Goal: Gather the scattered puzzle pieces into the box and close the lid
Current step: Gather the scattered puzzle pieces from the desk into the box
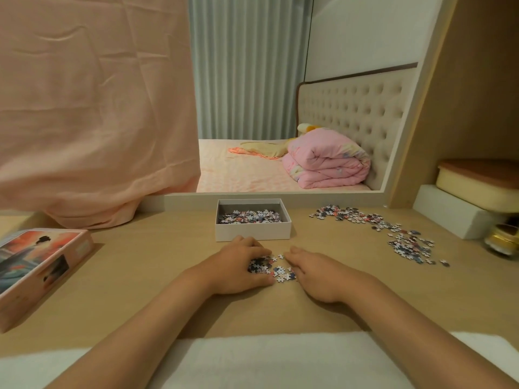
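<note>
A white open box (252, 232) stands at the back middle of the wooden desk, with a layer of small puzzle pieces (250, 216) inside. Just in front of it a small heap of pieces (276, 269) lies between my two hands. My left hand (238, 266) lies palm down, its fingers curled over the heap's left side. My right hand (317, 272) rests flat against the heap's right side. A long scatter of loose pieces (393, 234) spreads across the desk at the right. The pink picture lid (36, 265) lies at the left edge.
A mirror (280, 108) with a pink cloth (92, 108) hung over its left half stands behind the box. White foam blocks, a cream lidded container (477, 183) and a gold jar (502, 240) crowd the right. A white cloth (280, 360) covers the near edge.
</note>
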Available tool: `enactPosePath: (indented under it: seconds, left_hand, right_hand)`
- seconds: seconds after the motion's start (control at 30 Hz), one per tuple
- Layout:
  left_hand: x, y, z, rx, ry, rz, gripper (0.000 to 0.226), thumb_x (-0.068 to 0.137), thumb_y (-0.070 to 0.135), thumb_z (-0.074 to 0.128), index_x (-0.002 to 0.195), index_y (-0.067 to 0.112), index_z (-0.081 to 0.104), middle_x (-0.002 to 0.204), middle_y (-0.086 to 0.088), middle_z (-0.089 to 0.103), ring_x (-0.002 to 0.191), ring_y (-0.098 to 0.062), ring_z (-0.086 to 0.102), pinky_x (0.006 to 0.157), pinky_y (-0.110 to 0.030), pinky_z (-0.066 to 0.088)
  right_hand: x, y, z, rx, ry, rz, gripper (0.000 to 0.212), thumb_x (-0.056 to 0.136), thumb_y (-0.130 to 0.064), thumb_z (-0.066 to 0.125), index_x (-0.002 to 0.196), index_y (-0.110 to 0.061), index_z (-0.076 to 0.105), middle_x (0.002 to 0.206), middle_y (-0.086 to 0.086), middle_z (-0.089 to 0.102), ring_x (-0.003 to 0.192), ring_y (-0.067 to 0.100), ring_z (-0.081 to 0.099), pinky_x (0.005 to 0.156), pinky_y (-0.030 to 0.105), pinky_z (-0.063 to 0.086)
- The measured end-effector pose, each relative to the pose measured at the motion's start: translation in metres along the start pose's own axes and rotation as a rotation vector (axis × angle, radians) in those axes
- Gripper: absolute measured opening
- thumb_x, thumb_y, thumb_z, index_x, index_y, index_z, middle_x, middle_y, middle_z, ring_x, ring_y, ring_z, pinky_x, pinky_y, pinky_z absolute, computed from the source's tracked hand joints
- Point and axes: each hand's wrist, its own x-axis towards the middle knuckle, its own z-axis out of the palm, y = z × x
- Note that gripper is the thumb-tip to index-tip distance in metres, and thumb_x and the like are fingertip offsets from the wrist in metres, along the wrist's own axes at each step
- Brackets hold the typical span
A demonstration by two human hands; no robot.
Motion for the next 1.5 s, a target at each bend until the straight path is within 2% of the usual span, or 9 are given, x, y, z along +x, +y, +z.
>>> enactPosePath:
  seconds: [0.13,0.3,0.43,0.6,0.77,0.9,1.07,1.3,1.5]
  left_hand:
    - [-0.003,-0.005,-0.008,-0.06,0.015,-0.007,0.069,0.083,0.059,0.064,0.142,0.028,0.048,0.135,0.01,0.046,0.128,-0.011,0.037,0.107,-0.03,0.035]
    - [-0.01,-0.013,-0.025,0.031,-0.141,-0.1,0.079,0.082,0.062,0.061,0.149,0.034,0.033,0.142,0.009,0.034,0.134,-0.013,0.025,0.111,-0.038,0.03]
    - [-0.008,-0.011,-0.023,0.055,-0.145,-0.101,0.065,0.085,0.056,0.062,0.144,0.035,0.045,0.129,0.007,0.038,0.124,-0.014,0.038,0.107,-0.035,0.036]
    - [-0.005,-0.009,-0.019,0.027,-0.068,-0.028,0.052,0.087,0.046,0.066,0.136,0.032,0.056,0.113,0.008,0.048,0.102,-0.011,0.052,0.092,-0.027,0.043]
    - [-0.007,-0.012,-0.029,0.005,-0.079,-0.064,0.069,0.084,0.053,0.065,0.144,0.025,0.046,0.125,0.005,0.047,0.108,-0.012,0.052,0.096,-0.026,0.041]
    - [-0.008,-0.017,-0.032,0.131,-0.219,-0.148,0.079,0.074,0.075,0.06,0.14,0.036,0.043,0.124,0.005,0.039,0.118,-0.019,0.044,0.102,-0.041,0.042]
    - [-0.003,-0.015,-0.023,0.066,-0.134,-0.069,0.061,0.085,0.052,0.066,0.14,0.031,0.051,0.115,0.007,0.044,0.107,-0.013,0.051,0.098,-0.032,0.043]
    - [-0.007,-0.018,-0.039,0.016,-0.149,-0.149,0.078,0.078,0.06,0.07,0.144,0.026,0.045,0.118,0.011,0.046,0.103,-0.011,0.053,0.093,-0.026,0.043]
    - [-0.009,-0.009,-0.042,0.138,-0.312,-0.228,0.104,0.053,0.085,0.066,0.14,0.033,0.042,0.124,0.009,0.037,0.121,-0.016,0.038,0.104,-0.042,0.041]
  right_hand:
    - [-0.005,-0.012,-0.007,0.196,0.066,-0.083,0.052,0.1,-0.012,0.043,0.147,-0.034,0.043,0.144,-0.001,0.053,0.129,0.022,0.05,0.108,0.033,0.04]
    - [-0.015,-0.001,-0.045,0.108,0.073,0.105,0.045,0.087,-0.013,0.063,0.128,-0.031,0.063,0.112,-0.013,0.057,0.098,0.009,0.058,0.087,0.022,0.045]
    - [-0.012,0.001,-0.042,0.122,0.005,0.204,0.023,0.075,-0.016,0.081,0.096,-0.023,0.077,0.082,-0.012,0.069,0.076,0.007,0.065,0.072,0.022,0.054]
    - [0.006,-0.016,-0.025,0.291,0.133,0.147,0.011,0.08,-0.013,0.081,0.089,-0.019,0.079,0.066,-0.015,0.065,0.063,0.001,0.061,0.059,0.014,0.045]
    - [0.016,-0.024,-0.021,0.343,0.202,0.084,0.011,0.086,-0.02,0.074,0.096,-0.024,0.071,0.08,-0.006,0.068,0.068,0.006,0.062,0.067,0.021,0.051]
    - [0.011,-0.014,-0.039,0.149,-0.085,0.146,0.054,0.069,-0.031,0.086,0.116,-0.033,0.06,0.096,-0.005,0.067,0.085,0.018,0.067,0.08,0.036,0.056]
    - [0.019,-0.019,-0.033,0.347,-0.113,0.14,0.038,0.075,-0.005,0.084,0.106,-0.019,0.066,0.085,0.009,0.072,0.068,0.024,0.067,0.074,0.042,0.061]
    - [0.038,-0.032,-0.028,0.418,0.005,0.053,0.037,0.083,-0.013,0.078,0.118,-0.016,0.065,0.087,0.004,0.072,0.07,0.019,0.068,0.072,0.036,0.061]
    - [0.034,-0.034,-0.035,0.012,-0.194,0.035,0.118,0.055,-0.061,0.088,0.153,-0.034,0.028,0.14,-0.007,0.039,0.131,0.019,0.045,0.108,0.036,0.04]
